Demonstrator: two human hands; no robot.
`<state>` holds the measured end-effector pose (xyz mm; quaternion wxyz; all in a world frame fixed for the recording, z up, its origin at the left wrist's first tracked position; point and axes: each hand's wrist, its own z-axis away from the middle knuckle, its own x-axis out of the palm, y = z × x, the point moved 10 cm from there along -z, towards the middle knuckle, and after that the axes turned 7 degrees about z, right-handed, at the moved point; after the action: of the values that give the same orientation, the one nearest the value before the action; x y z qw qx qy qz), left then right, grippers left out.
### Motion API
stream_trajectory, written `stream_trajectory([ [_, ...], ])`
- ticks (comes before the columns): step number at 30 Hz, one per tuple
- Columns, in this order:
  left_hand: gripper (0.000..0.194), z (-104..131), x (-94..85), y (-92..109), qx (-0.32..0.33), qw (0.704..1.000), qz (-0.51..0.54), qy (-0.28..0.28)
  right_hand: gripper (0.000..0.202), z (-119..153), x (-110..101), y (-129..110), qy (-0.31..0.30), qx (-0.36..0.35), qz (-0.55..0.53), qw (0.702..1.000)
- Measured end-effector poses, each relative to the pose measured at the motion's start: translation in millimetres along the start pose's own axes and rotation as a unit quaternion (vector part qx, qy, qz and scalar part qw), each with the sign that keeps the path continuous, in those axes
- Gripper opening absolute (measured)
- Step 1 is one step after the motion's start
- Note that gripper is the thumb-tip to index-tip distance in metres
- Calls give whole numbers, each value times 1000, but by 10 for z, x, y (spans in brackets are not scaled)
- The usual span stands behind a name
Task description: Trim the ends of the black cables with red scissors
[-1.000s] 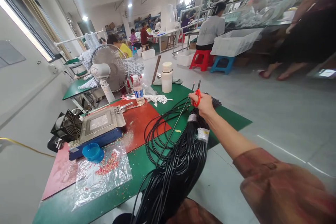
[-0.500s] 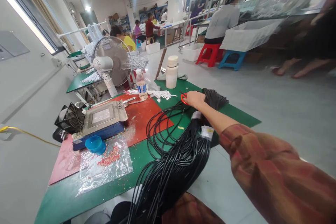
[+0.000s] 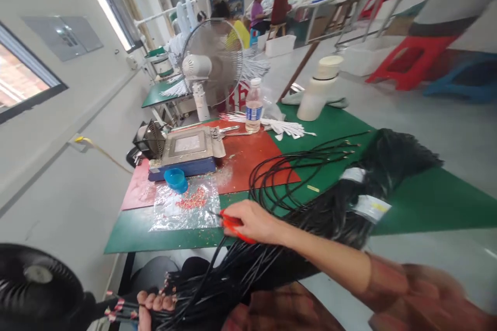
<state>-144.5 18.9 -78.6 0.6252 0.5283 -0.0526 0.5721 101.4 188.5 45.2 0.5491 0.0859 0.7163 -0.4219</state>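
Left hand (image 3: 155, 302) clamped round one end of the long black cable bundle (image 3: 326, 212), right hand (image 3: 254, 221) gripped red-handled scissors (image 3: 230, 221) near it, round blue plastic cup (image 3: 176, 181) sat beyond it

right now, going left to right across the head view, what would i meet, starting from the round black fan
Round black fan → left hand holding cables → right hand holding scissors → flask → nearer red stool → blue stool.
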Motion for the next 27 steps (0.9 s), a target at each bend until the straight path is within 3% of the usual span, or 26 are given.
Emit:
stream_trajectory([
  [4,36,332,93,-40,-43,996,80,0,20,-95,521,-684,-40,-117,-47,991],
  [8,22,434,213,-113,-52,990,134,-4,26,-22,856,-973,-102,-168,-56,979],
  [10,12,437,255,-185,-73,981,178,0,28,50,946,-993,-125,-178,-59,974],
  [14,15,448,280,-306,-86,970,227,31,16,171,981,-940,-115,-165,-71,977],
  [18,14,467,244,-329,-51,974,213,54,8,192,991,-776,-96,-60,-110,987],
  [22,22,476,305,-384,-66,977,201,12,12,195,1041,-636,-95,37,-196,975],
  [24,27,476,317,-402,-69,982,177,3,13,205,1064,-597,-90,60,-228,968],
  [27,27,460,238,-385,-33,988,146,46,15,238,1100,-578,-87,71,-250,962],
])
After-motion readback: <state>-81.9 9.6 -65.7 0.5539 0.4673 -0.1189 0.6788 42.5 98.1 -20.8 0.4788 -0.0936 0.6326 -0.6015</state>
